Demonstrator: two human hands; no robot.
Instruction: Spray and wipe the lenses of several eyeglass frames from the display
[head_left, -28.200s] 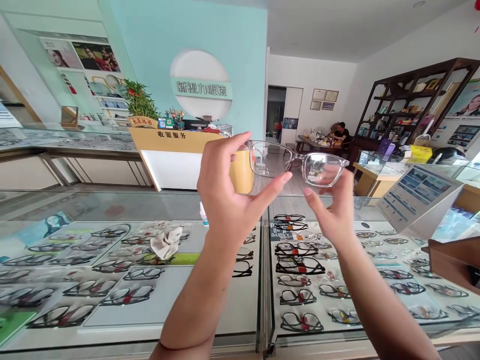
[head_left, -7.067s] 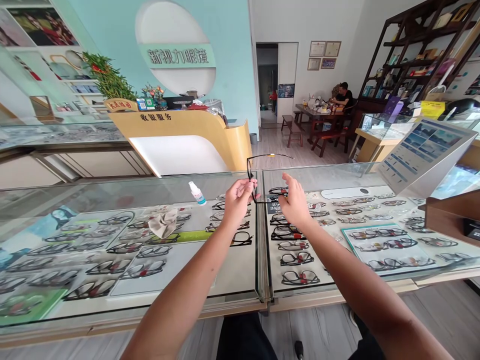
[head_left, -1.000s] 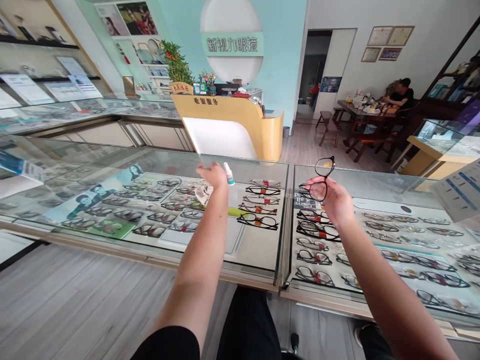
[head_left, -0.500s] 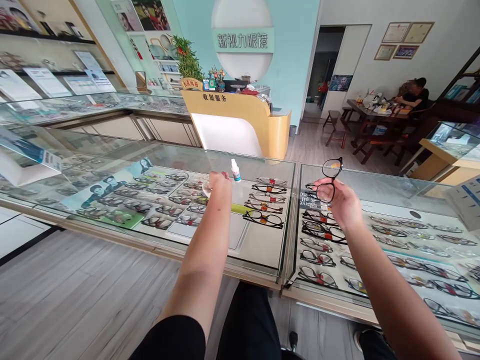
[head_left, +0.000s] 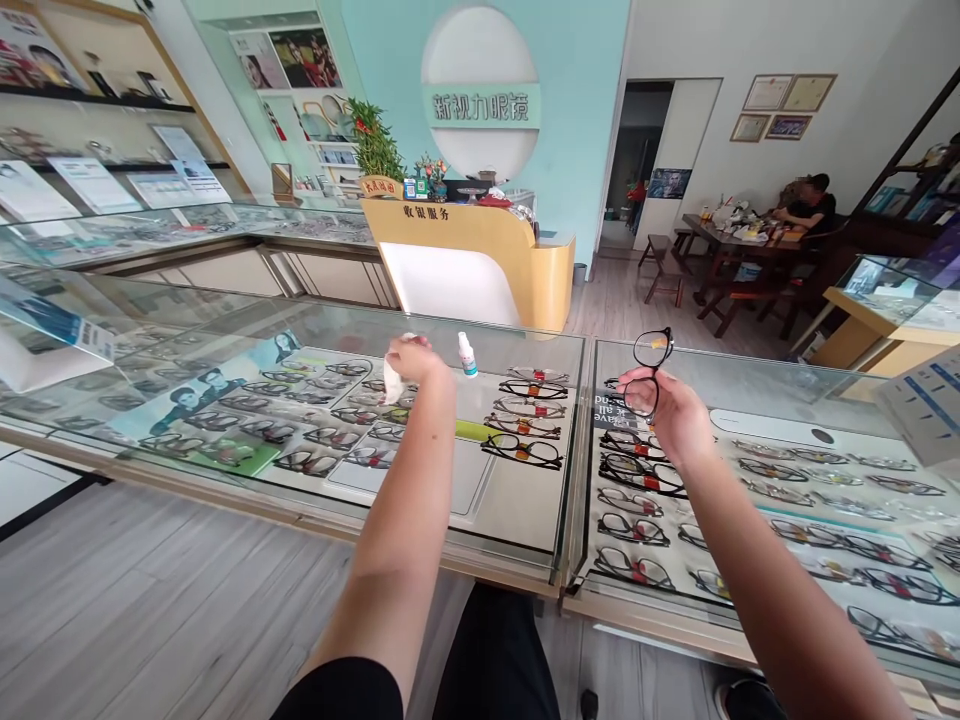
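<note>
The left hand (head_left: 411,358) is stretched out over the long glass display counter (head_left: 300,320) with its fingers closed around a crumpled pale cleaning cloth (head_left: 392,378), which hangs just below the fist and above the glass. Just beside that hand, to its right, a small white spray bottle with a blue label (head_left: 467,354) stands upright on the counter top. The right hand (head_left: 673,413) is raised over the neighbouring glass case (head_left: 750,385) and grips a pair of thin black-framed eyeglasses (head_left: 648,370) by the lower lens, so the frame stands nearly on end with the other lens above the fingers. The 2 hands are well apart, with the seam between the 2 cases lying between them. Under the glass, rows of dark-rimmed spectacles (head_left: 525,420) lie on pale trays. Behind the counter stands a curved yellow-and-white reception desk (head_left: 480,260) before a pale teal wall with a round white sign (head_left: 480,95). Far off at the right, a person (head_left: 806,205) sits at a dark wooden table (head_left: 720,245).
</note>
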